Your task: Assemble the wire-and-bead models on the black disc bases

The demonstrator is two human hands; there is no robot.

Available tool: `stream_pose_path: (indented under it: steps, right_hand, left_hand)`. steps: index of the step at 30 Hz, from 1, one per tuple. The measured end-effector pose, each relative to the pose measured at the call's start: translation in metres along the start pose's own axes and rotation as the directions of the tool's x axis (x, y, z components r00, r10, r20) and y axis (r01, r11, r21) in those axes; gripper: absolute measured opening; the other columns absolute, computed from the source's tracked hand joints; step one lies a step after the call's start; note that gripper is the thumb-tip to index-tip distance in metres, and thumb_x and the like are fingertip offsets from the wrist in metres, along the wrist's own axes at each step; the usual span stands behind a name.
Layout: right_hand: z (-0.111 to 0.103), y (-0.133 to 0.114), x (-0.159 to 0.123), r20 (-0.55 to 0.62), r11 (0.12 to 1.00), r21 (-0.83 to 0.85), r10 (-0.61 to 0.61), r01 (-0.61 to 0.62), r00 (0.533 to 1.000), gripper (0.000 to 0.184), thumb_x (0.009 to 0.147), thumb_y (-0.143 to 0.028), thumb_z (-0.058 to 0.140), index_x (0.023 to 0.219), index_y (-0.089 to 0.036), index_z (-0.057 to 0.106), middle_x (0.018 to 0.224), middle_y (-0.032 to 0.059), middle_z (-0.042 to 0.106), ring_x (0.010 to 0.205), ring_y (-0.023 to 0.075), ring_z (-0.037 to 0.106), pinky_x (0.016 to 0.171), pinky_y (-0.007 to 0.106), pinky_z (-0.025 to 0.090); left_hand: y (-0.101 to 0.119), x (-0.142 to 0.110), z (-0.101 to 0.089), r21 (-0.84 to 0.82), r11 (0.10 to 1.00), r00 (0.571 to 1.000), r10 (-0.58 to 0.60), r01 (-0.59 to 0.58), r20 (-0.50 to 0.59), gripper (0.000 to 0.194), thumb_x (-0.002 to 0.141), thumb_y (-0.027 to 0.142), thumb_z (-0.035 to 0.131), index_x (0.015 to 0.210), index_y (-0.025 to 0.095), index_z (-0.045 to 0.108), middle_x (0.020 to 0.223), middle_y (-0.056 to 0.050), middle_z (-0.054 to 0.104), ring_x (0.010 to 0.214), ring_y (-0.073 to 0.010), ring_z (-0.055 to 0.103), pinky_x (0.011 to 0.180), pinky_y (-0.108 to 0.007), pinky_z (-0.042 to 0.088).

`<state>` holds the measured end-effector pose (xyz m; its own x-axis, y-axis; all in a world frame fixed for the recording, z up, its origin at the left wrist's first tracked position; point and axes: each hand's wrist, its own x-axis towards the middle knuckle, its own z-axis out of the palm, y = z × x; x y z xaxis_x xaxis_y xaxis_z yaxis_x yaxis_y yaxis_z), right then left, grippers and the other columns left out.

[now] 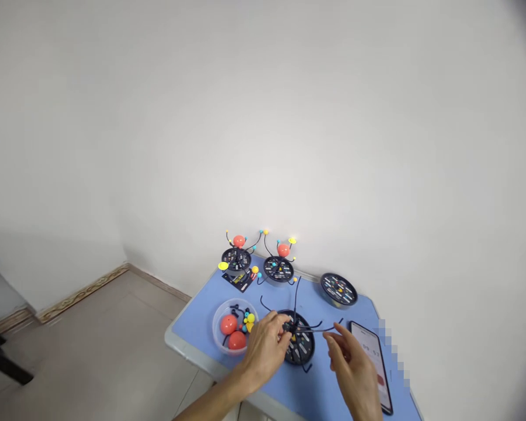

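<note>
1. Hub [294, 327] of the black curved arms sits over the front black disc [305, 349], with our left hand [265, 342] pinching at it, thumb and fingertips drawn close. We likely hold here because the arms meet at this point, so it steadies them all.
2. Our right hand [355, 371] is spread loosely, thumb apart from the fingers, beside the tip of an arm reaching rightward; we cannot tell whether it touches that tip.
3. Left of us, the clear bowl [216, 334] keeps 2 red domes, small coloured balls and black pieces together, probably so that round parts do not roll off.
4. Behind, 2 models [236, 260] [279, 270] with red domes stand near the wall [289, 146], perhaps out of our elbows' way. A printed card [244, 283] lies by the left model, and a spare black disc [339, 290] is at the back right.
5. Edges matter: the bowl is near the front left rim of the blue surface [193, 310], and the phone [370, 345] lies along the right side, close to our right hand. Our freest room is between the front disc and the back row, though the upright arm crosses it.
</note>
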<state>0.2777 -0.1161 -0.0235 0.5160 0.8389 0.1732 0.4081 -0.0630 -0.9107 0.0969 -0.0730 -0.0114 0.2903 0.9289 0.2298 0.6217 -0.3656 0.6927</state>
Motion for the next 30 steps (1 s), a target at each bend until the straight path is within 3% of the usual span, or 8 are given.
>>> stream_pose_path:
  steps: [4, 6, 10, 13, 18, 23, 27, 30]
  right_hand:
    - [-0.008, -0.010, -0.015, -0.050, 0.997, -0.063, -0.050, 0.047, 0.997, 0.054, 0.076, -0.062, 0.057, 0.108, -0.020, 0.070, 0.086, 0.0070, 0.076, 0.059, 0.0197, 0.061, 0.054, 0.030, 0.051]
    - [-0.004, -0.020, -0.025, -0.022, 0.993, -0.072, -0.090, 0.088, 0.996, 0.049, 0.076, -0.060, 0.060, 0.103, -0.021, 0.072, 0.086, 0.0071, 0.076, 0.063, 0.0208, 0.063, 0.057, 0.030, 0.052]
    - [0.022, -0.047, -0.041, 0.190, 0.976, -0.006, -0.211, 0.216, 0.959, 0.043, 0.079, -0.056, 0.061, 0.094, -0.019, 0.076, 0.087, 0.0098, 0.077, 0.064, 0.0219, 0.066, 0.060, 0.030, 0.053]
    - [0.053, -0.064, -0.047, 0.325, 0.947, 0.027, -0.312, 0.321, 0.892, 0.038, 0.084, -0.051, 0.056, 0.090, -0.020, 0.077, 0.085, 0.0104, 0.077, 0.066, 0.0232, 0.067, 0.062, 0.030, 0.052]
    - [0.096, -0.081, -0.045, 0.551, 0.884, -0.049, -0.365, 0.465, 0.751, 0.029, 0.090, -0.025, 0.048, 0.087, -0.022, 0.077, 0.081, 0.0075, 0.074, 0.068, 0.0215, 0.065, 0.064, 0.029, 0.044]
    - [0.124, -0.093, -0.038, 0.723, 0.684, -0.291, -0.300, 0.668, 0.622, 0.033, 0.086, -0.009, 0.046, 0.083, -0.021, 0.076, 0.088, 0.0060, 0.074, 0.081, 0.0195, 0.066, 0.072, 0.026, 0.044]
    - [0.144, -0.097, -0.039, 0.782, 0.594, -0.328, -0.266, 0.735, 0.564, 0.026, 0.083, -0.009, 0.053, 0.077, -0.019, 0.076, 0.091, 0.0082, 0.075, 0.093, 0.0241, 0.064, 0.082, 0.029, 0.043]
    - [0.155, -0.098, -0.042, 0.810, 0.534, -0.359, -0.230, 0.766, 0.539, 0.025, 0.082, -0.009, 0.055, 0.089, -0.017, 0.077, 0.098, 0.0114, 0.076, 0.102, 0.0279, 0.063, 0.086, 0.032, 0.043]
  left_hand:
    - [-0.028, -0.018, -0.040, -0.001, 1.000, 0.998, 0.007, -0.007, -0.061, 0.029, 0.089, 0.012, 0.049, 0.107, 0.021, 0.069, 0.102, -0.005, 0.068, 0.082, -0.0179, 0.064, 0.078, -0.029, 0.049]
    - [-0.048, -0.019, -0.063, 0.106, 0.994, 0.998, 0.020, -0.014, -0.058, 0.030, 0.088, 0.009, 0.045, 0.101, 0.021, 0.069, 0.106, -0.006, 0.067, 0.098, -0.0202, 0.062, 0.087, -0.031, 0.046]
    - [-0.079, -0.011, -0.093, 0.369, 0.929, 0.990, -0.013, -0.040, 0.138, 0.035, 0.081, 0.002, 0.046, 0.101, 0.019, 0.069, 0.106, -0.008, 0.069, 0.101, -0.0256, 0.058, 0.085, -0.035, 0.044]
    - [-0.089, -0.007, -0.098, 0.418, 0.901, 0.972, 0.014, -0.113, 0.233, 0.033, 0.076, 0.000, 0.049, 0.093, 0.020, 0.069, 0.098, -0.009, 0.070, 0.098, -0.0268, 0.058, 0.083, -0.035, 0.043]
    - [-0.094, -0.007, -0.101, 0.409, 0.908, 0.978, 0.008, -0.094, 0.209, 0.030, 0.080, 0.001, 0.047, 0.091, 0.020, 0.067, 0.095, -0.008, 0.068, 0.095, -0.0253, 0.059, 0.087, -0.034, 0.041]
    - [-0.094, -0.008, -0.110, 0.345, 0.938, 0.989, -0.008, -0.042, 0.145, 0.026, 0.086, 0.009, 0.049, 0.102, 0.022, 0.065, 0.101, -0.006, 0.066, 0.101, -0.0240, 0.058, 0.085, -0.031, 0.043]
    - [-0.093, -0.008, -0.106, 0.333, 0.943, 0.994, -0.052, 0.016, 0.098, 0.024, 0.089, 0.012, 0.048, 0.105, 0.021, 0.063, 0.106, -0.008, 0.064, 0.105, -0.0236, 0.059, 0.088, -0.031, 0.043]
    - [-0.093, -0.008, -0.102, 0.345, 0.937, 0.996, -0.081, 0.062, 0.043, 0.023, 0.091, 0.015, 0.046, 0.107, 0.019, 0.062, 0.107, -0.009, 0.064, 0.104, -0.0239, 0.060, 0.088, -0.032, 0.044]
